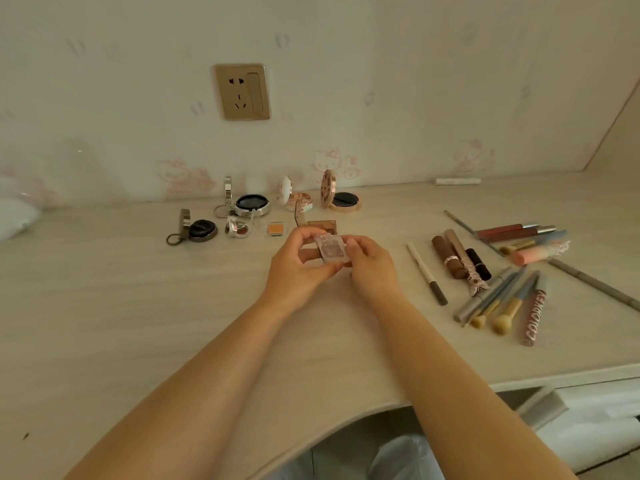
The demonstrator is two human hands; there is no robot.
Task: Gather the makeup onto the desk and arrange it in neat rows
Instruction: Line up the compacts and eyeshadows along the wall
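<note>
Both hands hold a small clear square eyeshadow case (332, 250) with a mauve pan, just above the middle of the pale wooden desk (104, 306). My left hand (300, 268) grips its left side and underside; my right hand (372, 268) pinches its right edge. Behind the hands, open compacts stand in rough rows: a black one with a ring (197, 230), a silver one (251, 204), a white-lidded one (298, 199), a rose-gold one (343, 199). Small pans lie near them: an orange one (276, 229) and a brown palette (322, 225).
A loose pile of lipsticks (450, 258), brushes (502, 313), pencils (427, 273) and a lettered tube (534, 317) lies at the right. A white stick (457, 181) rests by the wall. A wall socket (242, 91) is above. The desk's curved front edge runs below my forearms.
</note>
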